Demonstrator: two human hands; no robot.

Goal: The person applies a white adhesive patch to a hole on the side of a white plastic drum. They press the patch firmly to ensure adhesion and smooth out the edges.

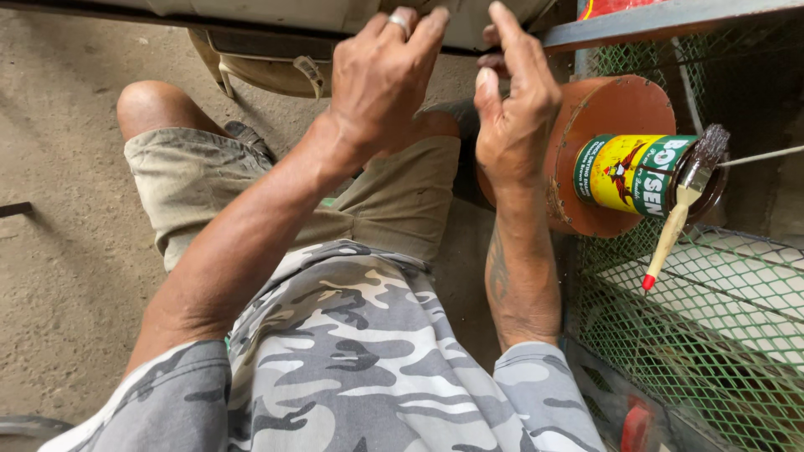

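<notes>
Both my hands are raised to the lower edge of a pale metal panel (335,15) at the top of the view. My left hand (381,79), with a ring on one finger, has its fingers bent together against that edge; its back hides whatever is under the fingertips. My right hand (512,105) is just to its right. Its forefinger points up to the panel, and its thumb and other fingers are spread and hold nothing that I can see. My knees in khaki shorts (394,188) lie below the hands.
Right of my right hand, a small paint can (634,173) with a yellow and green label sits on a rust-coloured round drum (599,109). A dark-bristled brush (680,209) leans across the can. Green wire mesh (712,335) fills the lower right. Bare concrete floor (67,251) lies to the left.
</notes>
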